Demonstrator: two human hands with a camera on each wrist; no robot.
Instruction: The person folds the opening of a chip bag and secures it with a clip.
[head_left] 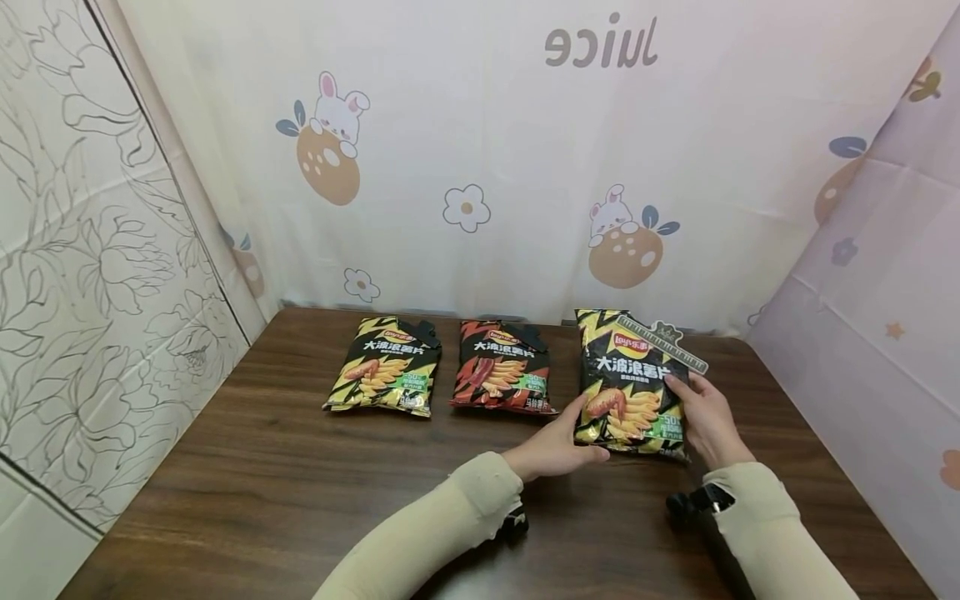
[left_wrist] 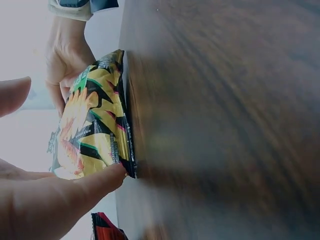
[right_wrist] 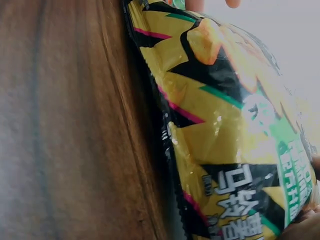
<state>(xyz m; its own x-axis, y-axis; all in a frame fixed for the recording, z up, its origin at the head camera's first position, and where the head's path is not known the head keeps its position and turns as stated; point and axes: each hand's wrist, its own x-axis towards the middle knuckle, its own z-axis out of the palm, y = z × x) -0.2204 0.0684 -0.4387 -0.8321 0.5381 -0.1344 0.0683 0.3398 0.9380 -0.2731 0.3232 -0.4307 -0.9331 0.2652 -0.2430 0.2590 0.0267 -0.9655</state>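
Observation:
In the head view, a yellow-and-black potato chip bag [head_left: 630,396] lies at the right of the table. A pale clip [head_left: 663,342] with a keyboard-like pattern sits across its upper right corner. My right hand [head_left: 708,417] grips the bag's right side, thumb on the front. My left hand [head_left: 555,446] touches the left edge with straight fingers, its thumb held away from the bag. In the left wrist view, a fingertip [left_wrist: 117,172] meets the lower corner of the bag [left_wrist: 95,115]. The right wrist view shows the bag's bottom seam [right_wrist: 172,150] close to the tabletop.
To the left lie a red-and-black chip bag [head_left: 501,367] and another yellow-and-black chip bag [head_left: 386,367], each with a black piece at its upper right corner. The brown wooden table [head_left: 300,500] ends at a patterned curtain [head_left: 480,275] behind.

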